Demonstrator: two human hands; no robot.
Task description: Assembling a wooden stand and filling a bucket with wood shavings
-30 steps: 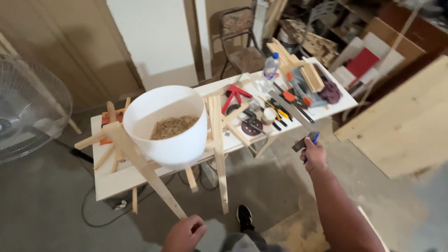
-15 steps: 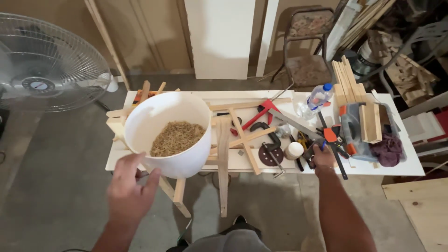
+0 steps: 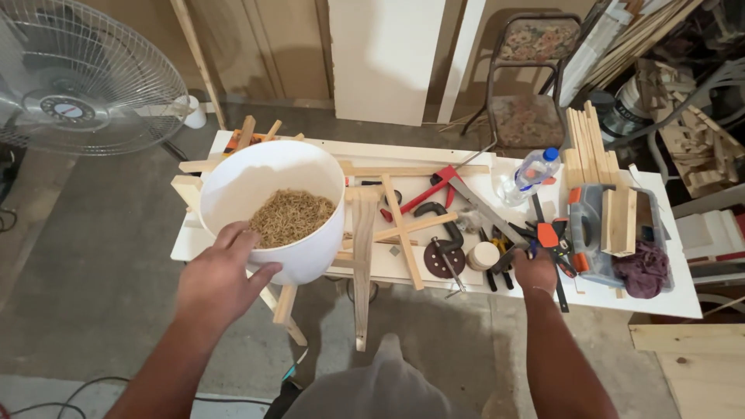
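White table — wood strips, clamps, bottle, perhaps sanding disc

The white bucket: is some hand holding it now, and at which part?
The left hand has its fingers over the near rim of the white bucket; a full grip cannot be confirmed. The right hand rests among the tools on the table; what it holds is hidden.

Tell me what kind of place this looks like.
Most likely a home woodworking shop, perhaps a garage. A white table carries clamps, wood strips and a sanding disc; lumber leans on the walls. The left hand touches a white bucket of shavings.
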